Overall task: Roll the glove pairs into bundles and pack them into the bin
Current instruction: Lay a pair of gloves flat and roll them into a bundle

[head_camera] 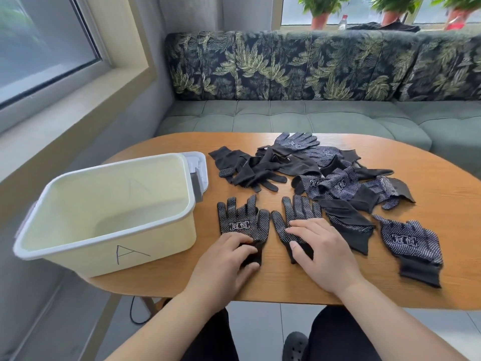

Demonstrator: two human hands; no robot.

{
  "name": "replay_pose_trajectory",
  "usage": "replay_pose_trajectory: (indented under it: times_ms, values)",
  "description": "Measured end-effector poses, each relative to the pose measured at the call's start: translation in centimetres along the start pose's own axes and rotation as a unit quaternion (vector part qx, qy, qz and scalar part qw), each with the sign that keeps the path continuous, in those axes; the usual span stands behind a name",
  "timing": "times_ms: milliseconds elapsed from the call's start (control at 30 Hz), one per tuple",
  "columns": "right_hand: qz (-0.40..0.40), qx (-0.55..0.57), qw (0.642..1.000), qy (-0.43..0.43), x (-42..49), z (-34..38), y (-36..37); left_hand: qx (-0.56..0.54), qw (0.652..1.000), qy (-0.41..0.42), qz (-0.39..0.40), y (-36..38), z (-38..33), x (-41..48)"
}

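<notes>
Head view. Left hand (226, 259) lies on the cuff of the near-left glove (243, 224). Its fingers curl over the cuff and its thumb lies at the cuff's near edge, so it pinches the fabric. Right hand (321, 252) rests on the near-right glove (292, 217) with fingers fairly straight, pressing on the palm area, and the thumb lies on the cuff. The hands are apart, one to each glove.

Both gloves lie flat on the desk (429, 183), dotted side up, fingers pointing away from the person, side by side but not overlapping. The hands hide most of both cuffs.

The bin (91, 256) stands on the left part of the desk, just beside the near-left glove. It is pale yellow with a white rim, open at the top, and marked "A" on the near wall. A grey latch (198, 173) projects from its far right end.

The glove pile (312, 170) lies behind and to the right of the two flat gloves, tangled and overlapping; the number of gloves cannot be told. A folded glove (348, 225) lies just beside the right hand. A single dotted glove (413, 246) lies flat further right, near the desk edge.

Beyond the desk is a green sofa (286, 115) with a leaf-print backrest (312, 66). On the sill above it stand potted plants (320, 11) and a bottle (342, 22). A window (39, 35) is at the left.
</notes>
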State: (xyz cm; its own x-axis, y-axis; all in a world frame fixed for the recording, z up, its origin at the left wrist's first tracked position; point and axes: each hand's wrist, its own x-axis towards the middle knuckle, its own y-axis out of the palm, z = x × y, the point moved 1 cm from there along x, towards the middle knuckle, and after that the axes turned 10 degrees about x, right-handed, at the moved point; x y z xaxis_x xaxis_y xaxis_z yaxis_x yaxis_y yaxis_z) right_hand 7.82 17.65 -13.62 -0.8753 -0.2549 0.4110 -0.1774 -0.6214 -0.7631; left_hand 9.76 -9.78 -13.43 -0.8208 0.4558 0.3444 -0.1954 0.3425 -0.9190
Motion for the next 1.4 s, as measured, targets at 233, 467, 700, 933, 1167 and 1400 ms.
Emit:
replay_pose_trajectory:
  times_ms: [233,467,700,933,1167,1400]
  values:
    - [0.002,0.003,1.000,0.022,-0.1,0.1,-0.3,0.068,0.997,-0.019,-0.010,-4.0,-1.1,2.9]
    - [-0.002,0.003,1.000,0.019,-0.1,0.4,-0.4,0.085,0.985,0.042,0.145,-3.8,-1.2,2.1]
    - [0.001,-0.002,1.000,0.022,0.0,0.1,-0.2,0.040,0.999,0.009,0.006,-4.3,-1.5,1.0]
    - [0.001,-0.009,1.000,0.025,0.0,0.1,-0.1,0.103,0.990,-0.071,-0.065,-14.1,-3.4,9.9]
    - [-0.008,-0.008,0.999,0.039,0.0,0.4,-0.2,0.205,0.971,-0.112,-0.046,-16.9,-4.7,14.2]
    - [-0.008,-0.005,0.999,0.032,0.1,0.0,-0.2,0.159,0.987,-0.003,-0.024,-7.3,-3.7,6.7]
